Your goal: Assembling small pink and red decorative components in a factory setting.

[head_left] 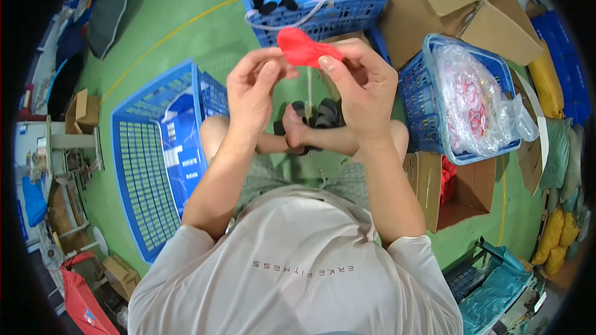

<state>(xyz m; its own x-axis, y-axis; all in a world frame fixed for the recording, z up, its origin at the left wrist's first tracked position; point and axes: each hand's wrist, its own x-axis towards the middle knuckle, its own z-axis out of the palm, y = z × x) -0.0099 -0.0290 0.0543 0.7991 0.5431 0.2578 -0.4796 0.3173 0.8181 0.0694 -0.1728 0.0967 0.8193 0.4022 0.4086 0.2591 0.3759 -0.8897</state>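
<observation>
A small, bright red cloth piece [301,48], rounded at its left end, is up in front of me between my hands. My right hand [367,90] pinches its right end between thumb and fingers. Beside the left end is my left hand [251,90], its fingers loosely curved and the thumb apart from them. Its fingertips reach the cloth's lower left edge and are slightly blurred; I see no grip there. A thin pale strand [310,90] hangs below the cloth; where its upper end joins is hidden.
Left of my legs stands a blue crate [141,167] with blue-and-white packages. Ahead, another blue crate [310,23] holds blue plush items with black parts. To my right, a blue basket [428,96] carries clear plastic bags; an open cardboard box [475,201] has red material inside.
</observation>
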